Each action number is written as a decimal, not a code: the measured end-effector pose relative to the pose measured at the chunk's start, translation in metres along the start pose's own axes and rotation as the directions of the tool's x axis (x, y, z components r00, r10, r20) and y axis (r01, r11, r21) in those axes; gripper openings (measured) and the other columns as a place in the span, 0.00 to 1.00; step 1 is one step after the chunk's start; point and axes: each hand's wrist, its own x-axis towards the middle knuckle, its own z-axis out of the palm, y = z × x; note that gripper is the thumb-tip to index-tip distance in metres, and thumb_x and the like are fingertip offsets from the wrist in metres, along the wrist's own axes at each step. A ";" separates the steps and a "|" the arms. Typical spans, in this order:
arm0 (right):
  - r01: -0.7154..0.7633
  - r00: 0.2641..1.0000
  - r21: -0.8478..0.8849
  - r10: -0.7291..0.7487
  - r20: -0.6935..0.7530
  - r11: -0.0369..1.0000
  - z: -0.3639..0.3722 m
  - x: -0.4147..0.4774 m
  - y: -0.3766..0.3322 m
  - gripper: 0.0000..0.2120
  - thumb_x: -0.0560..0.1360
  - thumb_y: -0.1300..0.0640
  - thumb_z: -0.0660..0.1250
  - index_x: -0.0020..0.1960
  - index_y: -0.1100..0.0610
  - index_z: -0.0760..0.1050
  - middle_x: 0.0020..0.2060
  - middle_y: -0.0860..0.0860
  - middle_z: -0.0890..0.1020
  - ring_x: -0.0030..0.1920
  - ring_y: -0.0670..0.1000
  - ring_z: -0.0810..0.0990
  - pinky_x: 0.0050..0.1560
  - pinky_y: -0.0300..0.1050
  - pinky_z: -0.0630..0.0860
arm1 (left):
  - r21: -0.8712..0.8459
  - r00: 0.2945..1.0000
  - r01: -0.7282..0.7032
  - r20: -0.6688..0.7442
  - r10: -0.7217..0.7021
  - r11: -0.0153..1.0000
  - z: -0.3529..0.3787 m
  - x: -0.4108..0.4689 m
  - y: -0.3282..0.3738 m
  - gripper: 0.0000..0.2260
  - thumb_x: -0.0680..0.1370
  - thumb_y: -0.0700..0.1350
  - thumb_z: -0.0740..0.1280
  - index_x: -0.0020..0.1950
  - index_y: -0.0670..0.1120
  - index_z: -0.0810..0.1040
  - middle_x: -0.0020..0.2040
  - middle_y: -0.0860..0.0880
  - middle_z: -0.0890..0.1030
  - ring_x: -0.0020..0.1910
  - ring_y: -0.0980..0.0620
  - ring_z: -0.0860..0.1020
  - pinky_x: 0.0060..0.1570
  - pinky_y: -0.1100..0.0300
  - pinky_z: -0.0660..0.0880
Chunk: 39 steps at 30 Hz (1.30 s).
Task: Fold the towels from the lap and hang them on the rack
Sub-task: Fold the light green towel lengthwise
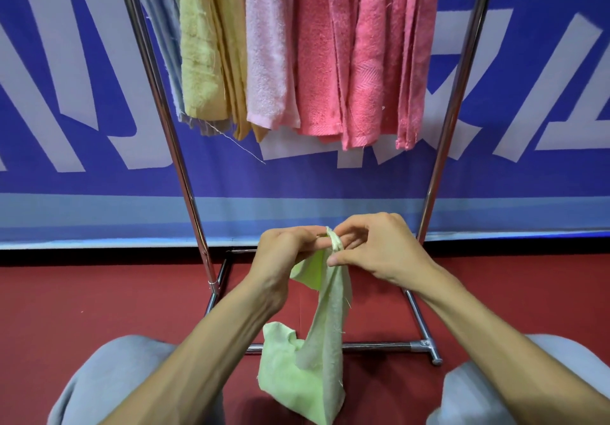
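While both forearms reach forward before the rack (457,101), the left hand (287,253) and right hand (379,249) meet, each pinching the green towel (317,358) at its top corner; the towel hangs between grey-clad knees (109,378), its lower end hidden.

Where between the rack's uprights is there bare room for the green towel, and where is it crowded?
Free: the strip between the dark pink towels and the right upright, and below their hems. Crowded: from the left upright through to those towels, all hung edge to edge.
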 end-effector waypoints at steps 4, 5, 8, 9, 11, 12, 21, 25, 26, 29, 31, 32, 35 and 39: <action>0.012 1.000 -0.090 -0.015 -0.027 0.996 -0.004 0.001 0.005 0.08 0.66 0.54 0.77 0.45 0.48 0.84 0.33 0.46 0.84 0.35 0.41 0.80 0.39 0.32 0.74 | 0.019 0.997 -0.010 0.080 0.008 1.000 0.004 -0.006 0.003 0.14 0.73 0.34 0.59 0.44 0.41 0.84 0.46 0.42 0.85 0.49 0.52 0.83 0.50 0.63 0.74; 0.022 0.999 -0.100 -0.025 -0.029 0.995 -0.006 0.002 0.006 0.07 0.67 0.55 0.75 0.45 0.49 0.84 0.33 0.47 0.84 0.35 0.42 0.81 0.39 0.34 0.75 | 0.023 0.996 -0.005 0.087 0.003 1.000 0.004 -0.006 0.004 0.14 0.74 0.34 0.59 0.44 0.42 0.84 0.47 0.43 0.85 0.49 0.53 0.83 0.49 0.63 0.74; 0.013 0.999 -0.013 -0.014 -0.035 1.000 -0.015 0.006 0.010 0.05 0.69 0.59 0.72 0.44 0.51 0.84 0.35 0.50 0.84 0.37 0.49 0.82 0.44 0.46 0.77 | 0.013 0.986 0.043 0.162 -0.045 0.999 0.002 -0.002 0.006 0.13 0.76 0.36 0.59 0.53 0.42 0.82 0.50 0.45 0.85 0.51 0.56 0.82 0.52 0.61 0.72; -0.005 0.999 0.092 0.008 -0.040 0.996 -0.018 0.007 0.009 0.06 0.70 0.62 0.71 0.44 0.54 0.83 0.36 0.53 0.84 0.37 0.51 0.81 0.46 0.48 0.78 | 0.036 0.982 0.043 0.184 -0.049 0.998 0.001 0.001 0.006 0.12 0.76 0.36 0.61 0.56 0.42 0.81 0.52 0.45 0.85 0.54 0.55 0.81 0.54 0.61 0.72; -0.047 0.996 0.364 0.070 -0.049 0.930 -0.024 0.009 0.005 0.06 0.72 0.67 0.67 0.44 0.59 0.81 0.36 0.55 0.82 0.37 0.49 0.78 0.47 0.50 0.78 | 0.140 0.986 -0.004 0.167 -0.020 0.990 -0.001 0.006 0.002 0.14 0.74 0.36 0.67 0.59 0.44 0.78 0.57 0.45 0.82 0.56 0.52 0.80 0.55 0.58 0.72; -0.068 0.993 0.469 0.103 -0.050 0.881 -0.028 0.009 0.003 0.07 0.73 0.68 0.65 0.43 0.59 0.80 0.36 0.54 0.80 0.38 0.48 0.77 0.47 0.50 0.78 | 0.233 0.990 -0.051 0.142 0.018 0.971 -0.001 0.008 -0.001 0.17 0.74 0.35 0.68 0.61 0.46 0.76 0.59 0.45 0.79 0.56 0.51 0.77 0.56 0.57 0.72; -0.059 0.998 0.730 0.061 0.023 0.681 -0.045 0.008 0.008 0.07 0.77 0.65 0.61 0.45 0.58 0.77 0.38 0.52 0.78 0.37 0.47 0.77 0.44 0.43 0.73 | 0.794 0.921 -0.383 0.290 0.260 0.473 -0.010 0.021 -0.021 0.26 0.75 0.52 0.70 0.71 0.54 0.65 0.69 0.49 0.60 0.68 0.49 0.59 0.65 0.60 0.58; -0.040 0.999 0.750 0.033 0.024 0.661 -0.046 0.008 0.012 0.03 0.75 0.61 0.65 0.44 0.58 0.77 0.37 0.51 0.78 0.36 0.45 0.76 0.41 0.39 0.74 | 0.759 0.926 -0.377 0.290 0.243 0.531 -0.008 0.026 -0.023 0.20 0.76 0.49 0.69 0.67 0.51 0.68 0.64 0.50 0.66 0.63 0.53 0.65 0.62 0.58 0.68; -0.037 0.999 0.754 0.032 0.022 0.656 -0.046 0.008 0.013 0.03 0.75 0.61 0.65 0.44 0.58 0.77 0.37 0.51 0.78 0.36 0.45 0.76 0.40 0.39 0.74 | 0.744 0.924 -0.381 0.292 0.246 0.549 -0.007 0.027 -0.022 0.15 0.76 0.49 0.69 0.61 0.50 0.71 0.61 0.50 0.71 0.59 0.52 0.70 0.59 0.57 0.71; -0.041 0.996 0.742 0.083 -0.021 0.669 -0.046 0.010 0.017 0.07 0.78 0.64 0.62 0.44 0.57 0.77 0.37 0.51 0.78 0.35 0.44 0.77 0.39 0.38 0.75 | 0.698 0.931 -0.365 0.273 0.242 0.616 -0.008 0.027 -0.016 0.06 0.76 0.49 0.69 0.44 0.47 0.77 0.43 0.50 0.82 0.43 0.50 0.81 0.50 0.48 0.77; -0.053 0.983 0.706 0.160 -0.086 0.707 -0.047 0.014 0.021 0.08 0.78 0.64 0.62 0.44 0.57 0.77 0.36 0.51 0.78 0.34 0.44 0.77 0.39 0.38 0.76 | 0.638 0.934 -0.357 0.249 0.256 0.682 -0.009 0.025 -0.012 0.06 0.75 0.47 0.70 0.40 0.46 0.79 0.37 0.50 0.83 0.37 0.53 0.80 0.47 0.48 0.79; -0.052 0.972 0.679 0.194 -0.135 0.732 -0.048 0.015 0.024 0.08 0.78 0.65 0.62 0.44 0.57 0.77 0.35 0.51 0.78 0.34 0.44 0.77 0.38 0.39 0.76 | 0.600 0.936 -0.353 0.226 0.271 0.718 -0.010 0.024 -0.010 0.06 0.75 0.46 0.71 0.40 0.45 0.80 0.36 0.49 0.84 0.35 0.54 0.80 0.46 0.49 0.79; -0.032 0.931 0.522 0.215 -0.294 0.852 -0.051 0.018 0.034 0.11 0.76 0.68 0.64 0.41 0.55 0.79 0.36 0.52 0.80 0.35 0.46 0.78 0.42 0.43 0.76 | 0.466 0.954 -0.298 0.116 0.276 0.833 -0.014 0.023 -0.003 0.09 0.71 0.46 0.74 0.39 0.41 0.81 0.36 0.45 0.83 0.35 0.53 0.78 0.41 0.54 0.76; -0.070 0.916 0.155 0.125 -0.381 0.985 -0.049 0.018 0.042 0.11 0.72 0.63 0.67 0.41 0.47 0.81 0.40 0.49 0.84 0.43 0.50 0.82 0.50 0.48 0.79 | 0.333 0.971 -0.241 0.067 0.232 0.912 -0.020 0.019 0.007 0.09 0.68 0.43 0.77 0.39 0.38 0.81 0.36 0.43 0.81 0.35 0.51 0.78 0.34 0.61 0.75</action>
